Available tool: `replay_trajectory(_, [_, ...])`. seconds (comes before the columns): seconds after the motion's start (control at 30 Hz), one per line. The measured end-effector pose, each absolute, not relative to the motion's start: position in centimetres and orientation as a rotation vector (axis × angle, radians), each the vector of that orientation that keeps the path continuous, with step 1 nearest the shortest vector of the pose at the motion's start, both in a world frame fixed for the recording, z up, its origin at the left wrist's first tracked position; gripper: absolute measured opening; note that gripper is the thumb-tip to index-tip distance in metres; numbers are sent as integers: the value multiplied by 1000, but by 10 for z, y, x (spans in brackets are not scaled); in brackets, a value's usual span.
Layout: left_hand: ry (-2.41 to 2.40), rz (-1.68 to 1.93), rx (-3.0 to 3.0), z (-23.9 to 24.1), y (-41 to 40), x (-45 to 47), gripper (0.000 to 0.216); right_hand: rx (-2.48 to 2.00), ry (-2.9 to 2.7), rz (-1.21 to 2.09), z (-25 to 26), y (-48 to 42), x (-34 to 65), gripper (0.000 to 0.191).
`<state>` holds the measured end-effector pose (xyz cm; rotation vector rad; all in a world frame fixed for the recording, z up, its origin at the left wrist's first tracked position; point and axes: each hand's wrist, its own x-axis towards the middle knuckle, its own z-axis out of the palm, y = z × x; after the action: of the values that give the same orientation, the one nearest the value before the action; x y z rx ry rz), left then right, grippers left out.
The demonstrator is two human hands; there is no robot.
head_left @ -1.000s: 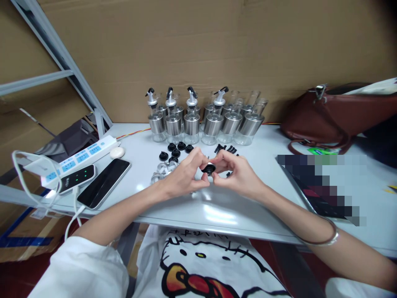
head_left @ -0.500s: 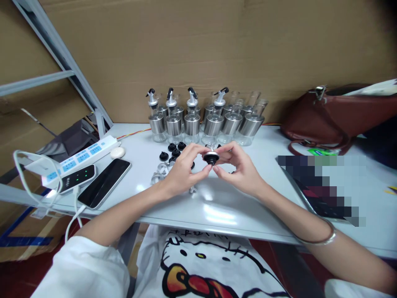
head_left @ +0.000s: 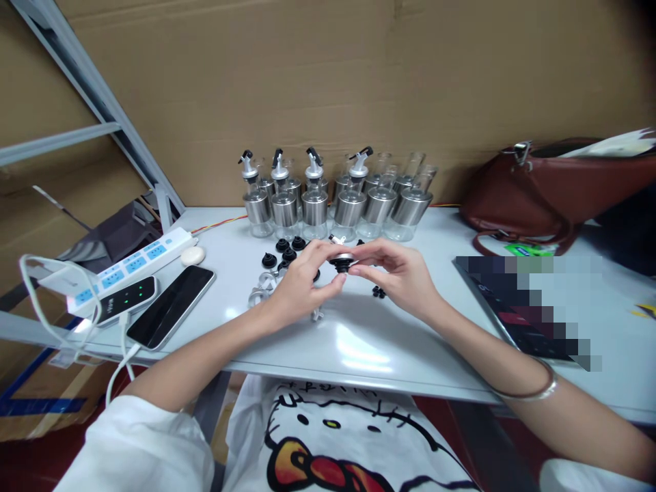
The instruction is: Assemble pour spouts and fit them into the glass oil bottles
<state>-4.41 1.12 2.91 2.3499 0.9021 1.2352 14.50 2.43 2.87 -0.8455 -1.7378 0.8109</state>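
Observation:
Both hands meet above the middle of the white table [head_left: 359,342]. My left hand [head_left: 302,283] and my right hand [head_left: 397,273] pinch a small bottle cap [head_left: 341,260], silver on top with a black stopper below and a short spout. Just behind lie several black rubber stoppers [head_left: 288,247] and a few silver spout parts [head_left: 264,287]. Further back stands a row of glass and steel oil bottles [head_left: 333,201]; some carry pourer caps, others stand open.
On the left lie a black phone [head_left: 171,304], a power bank with green lights [head_left: 126,297], a white power strip [head_left: 138,260] and a white cable. A brown leather bag [head_left: 553,191] sits at the back right. A cardboard wall stands behind the table.
Both hands lifted the cap slightly and moved it away from me, turning it so its silver top and spout show. The fingers regripped around it. The view shifted a little.

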Motion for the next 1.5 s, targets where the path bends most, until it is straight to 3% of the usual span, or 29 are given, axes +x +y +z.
replay_trajectory(0.23, [907, 1224, 2465, 29, 11, -47, 24, -912, -1781, 817, 34, 28, 150, 21])
replay_trajectory(0.5, [1018, 1157, 2889, 26, 10, -46, 19, -1648, -1992, 206, 40, 73, 201, 13])
replay_trajectory(0.77, [871, 1126, 2985, 23, 11, -43, 17, -1911, -2215, 107, 12, 85, 208, 12])
replay_trajectory(0.87, [845, 1043, 3007, 22, 11, -43, 19, -1817, -2131, 233, 14, 84, 206, 11])
replay_trajectory(1.07, [768, 967, 3078, 22, 11, -43, 22, -1050, -1812, 1168, 38, 65, 187, 32])
replay_trajectory(1.5, [670, 946, 3073, 21, 13, -43, 20, -860, -1575, 1403, 42, 46, 169, 24])
